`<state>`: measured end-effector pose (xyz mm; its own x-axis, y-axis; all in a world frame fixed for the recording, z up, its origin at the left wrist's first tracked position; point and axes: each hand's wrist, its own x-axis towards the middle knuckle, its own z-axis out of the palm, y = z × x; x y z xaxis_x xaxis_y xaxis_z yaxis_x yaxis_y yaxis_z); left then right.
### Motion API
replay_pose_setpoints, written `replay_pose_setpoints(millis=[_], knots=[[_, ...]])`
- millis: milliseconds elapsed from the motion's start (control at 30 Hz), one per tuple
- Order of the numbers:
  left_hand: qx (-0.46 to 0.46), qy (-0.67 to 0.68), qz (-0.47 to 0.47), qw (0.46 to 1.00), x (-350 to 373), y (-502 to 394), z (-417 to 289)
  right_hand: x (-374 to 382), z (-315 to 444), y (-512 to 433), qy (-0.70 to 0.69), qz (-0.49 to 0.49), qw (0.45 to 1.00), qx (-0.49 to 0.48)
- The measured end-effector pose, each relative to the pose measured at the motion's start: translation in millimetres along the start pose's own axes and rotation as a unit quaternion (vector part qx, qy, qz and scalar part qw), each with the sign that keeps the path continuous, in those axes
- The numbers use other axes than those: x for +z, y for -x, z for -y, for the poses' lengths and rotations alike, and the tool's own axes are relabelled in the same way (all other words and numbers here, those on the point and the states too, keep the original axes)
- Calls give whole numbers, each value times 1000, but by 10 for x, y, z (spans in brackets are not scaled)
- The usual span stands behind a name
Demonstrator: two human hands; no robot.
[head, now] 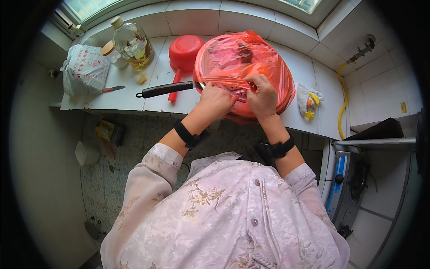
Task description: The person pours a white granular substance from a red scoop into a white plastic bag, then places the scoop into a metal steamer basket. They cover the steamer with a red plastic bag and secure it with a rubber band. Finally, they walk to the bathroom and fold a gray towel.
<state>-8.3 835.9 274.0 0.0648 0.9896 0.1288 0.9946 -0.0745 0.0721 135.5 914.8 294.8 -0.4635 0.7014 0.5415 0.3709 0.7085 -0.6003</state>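
A thin red plastic bag [231, 60] is stretched over a wide round vessel on the white-tiled counter [156, 97]. A bit of pink plastic with holes [241, 94] shows at the bag's open front. My right hand [262, 95] pinches the gathered edge of the bag between thumb and fingers. At the bag's front left, my left hand [218, 101] is closed on the same edge, its fingertips partly hidden. Just beyond that hand a black handle [168, 89] with a hanging loop sticks out to the left; the utensil's head is hidden under the bag.
An upturned red plastic dipper [185, 50] stands beside the bag. Farther left are a large glass jar [134, 47], a lidded jar [114, 55], a white plastic bag [85, 69] and a small knife [114, 89]. To the right lie a cloth [309, 102], a yellow hose [343, 101] and a gas stove [349, 188].
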Motion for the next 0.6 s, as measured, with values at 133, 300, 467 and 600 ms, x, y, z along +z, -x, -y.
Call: replay_pose_setpoints(millis=[133, 300, 467, 600], knots=[[-20, 38, -73, 996, 145, -79, -11, -69, 10, 27, 9, 10, 1000, -1], [83, 121, -38, 988, 355, -422, 24, -81, 68, 111, 2, -6, 1000, -23], [77, 179, 0, 981, 454, -392, 51, -96, 79, 139, 16, -5, 999, -41], [71, 196, 8, 978, 414, -378, 26, -120, 71, 160, 19, -4, 998, -57]])
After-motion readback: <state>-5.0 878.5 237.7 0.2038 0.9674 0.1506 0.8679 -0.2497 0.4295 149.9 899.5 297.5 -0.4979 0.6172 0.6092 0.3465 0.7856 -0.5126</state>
